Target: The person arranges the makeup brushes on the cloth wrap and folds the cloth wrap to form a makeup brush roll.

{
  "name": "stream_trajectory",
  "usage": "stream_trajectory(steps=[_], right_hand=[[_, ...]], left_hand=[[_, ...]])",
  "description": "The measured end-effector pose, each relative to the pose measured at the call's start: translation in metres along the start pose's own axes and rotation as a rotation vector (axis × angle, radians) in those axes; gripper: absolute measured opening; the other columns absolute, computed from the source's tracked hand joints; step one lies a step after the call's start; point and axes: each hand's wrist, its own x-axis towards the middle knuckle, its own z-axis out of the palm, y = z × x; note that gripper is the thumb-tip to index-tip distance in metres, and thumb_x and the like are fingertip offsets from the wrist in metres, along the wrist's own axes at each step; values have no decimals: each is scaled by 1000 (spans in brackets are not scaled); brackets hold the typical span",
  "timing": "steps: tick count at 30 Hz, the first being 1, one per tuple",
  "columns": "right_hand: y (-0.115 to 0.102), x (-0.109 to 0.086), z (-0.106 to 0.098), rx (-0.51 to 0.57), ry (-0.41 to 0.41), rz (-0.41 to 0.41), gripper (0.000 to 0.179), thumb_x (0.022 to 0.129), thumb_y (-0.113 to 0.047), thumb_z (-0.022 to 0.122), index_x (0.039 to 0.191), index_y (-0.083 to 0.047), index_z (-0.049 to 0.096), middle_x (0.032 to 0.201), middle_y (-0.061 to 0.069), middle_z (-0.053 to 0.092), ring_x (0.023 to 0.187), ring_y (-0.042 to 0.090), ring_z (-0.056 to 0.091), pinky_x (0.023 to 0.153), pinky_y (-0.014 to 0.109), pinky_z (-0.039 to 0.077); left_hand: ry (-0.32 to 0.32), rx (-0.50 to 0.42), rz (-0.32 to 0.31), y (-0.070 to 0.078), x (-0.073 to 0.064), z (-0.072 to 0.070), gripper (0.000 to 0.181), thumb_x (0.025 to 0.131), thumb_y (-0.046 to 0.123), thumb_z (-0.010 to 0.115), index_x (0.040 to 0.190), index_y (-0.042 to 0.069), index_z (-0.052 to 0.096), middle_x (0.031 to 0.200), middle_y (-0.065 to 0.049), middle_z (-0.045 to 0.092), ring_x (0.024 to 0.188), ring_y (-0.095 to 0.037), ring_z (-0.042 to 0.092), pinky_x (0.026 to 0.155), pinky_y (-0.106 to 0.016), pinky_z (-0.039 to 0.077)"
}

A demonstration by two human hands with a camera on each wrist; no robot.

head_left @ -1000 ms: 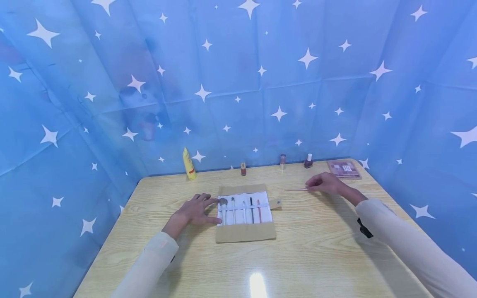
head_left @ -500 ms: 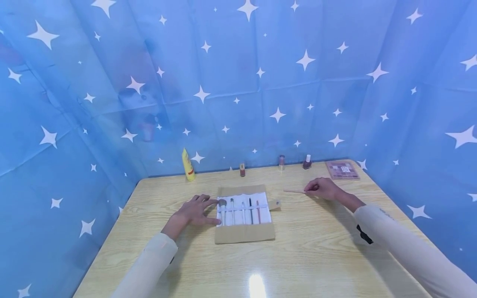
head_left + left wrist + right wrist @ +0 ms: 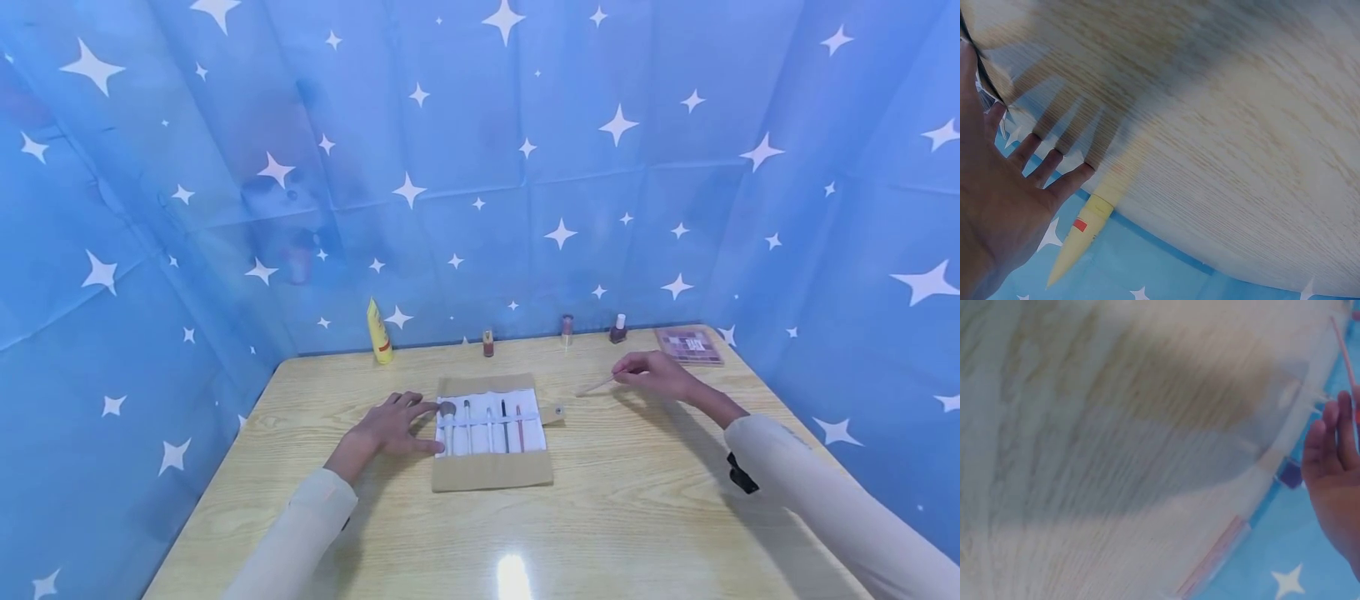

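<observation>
A tan brush roll (image 3: 491,473) lies unfolded on the table, its white lining holding several slim makeup brushes under a strap. The leftmost is a fluffy powder brush (image 3: 448,411); a dark one (image 3: 505,425) and a pinkish one (image 3: 520,427) sit at the right. My left hand (image 3: 386,429) rests at the roll's left edge, fingers spread and thumb low on the lining. To the right of the roll, my right hand (image 3: 656,375) pinches a thin pinkish makeup brush (image 3: 596,386). Its free end slants down to the left, close over the table.
Along the back edge stand a yellow tube (image 3: 379,333), a small red-brown bottle (image 3: 488,343), a pinkish lip gloss tube (image 3: 567,325) and a dark nail polish bottle (image 3: 618,329). A makeup palette (image 3: 688,345) lies back right. A starry blue curtain (image 3: 480,167) hangs behind.
The brush in my right hand has turned from nearly level to slanting, its left end lower. My right hand has shifted slightly. The left hand and the roll have stayed put.
</observation>
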Motion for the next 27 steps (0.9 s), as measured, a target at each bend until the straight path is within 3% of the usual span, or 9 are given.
stream_trajectory(steps=[5, 9, 15, 22, 27], right_hand=[[-11, 1, -6, 104, 14, 122, 29, 103, -19, 68, 122, 2, 70, 113, 17, 75, 103, 18, 70, 82, 23, 56], [-17, 3, -9, 155, 36, 157, 35, 103, -21, 69, 130, 2, 67, 119, 20, 73, 103, 16, 70, 86, 31, 58], [-24, 8, -10, 192, 42, 156, 42, 103, -22, 68, 134, 5, 63, 126, 22, 70, 104, 6, 68, 92, 35, 58], [-40, 18, -6, 261, 28, 138, 38, 101, -21, 71, 128, 5, 67, 120, 18, 73, 108, 22, 71, 90, 31, 59], [-54, 27, -1, 282, -12, 168, 38, 100, -24, 73, 128, 2, 68, 119, 17, 74, 104, 16, 72, 88, 27, 58]], left_hand=[[-2, 2, -8, 0, -1, 0, 87, 83, 82, 62, 158, 40, 43, 166, -9, 35, 152, -39, 30, 114, -68, 35], [7, 8, 4, 0, -1, 0, 87, 84, 81, 63, 157, 38, 44, 165, -9, 37, 151, -38, 32, 111, -68, 37], [14, -2, 25, 1, -2, -3, 87, 84, 79, 64, 157, 35, 45, 164, -10, 38, 149, -39, 34, 109, -70, 39], [10, 2, 23, 0, -2, -3, 89, 84, 80, 63, 158, 34, 44, 164, -11, 37, 150, -39, 33, 110, -70, 38], [4, 0, 19, -1, -1, -2, 89, 84, 81, 63, 158, 34, 44, 165, -10, 36, 150, -39, 32, 111, -70, 37]])
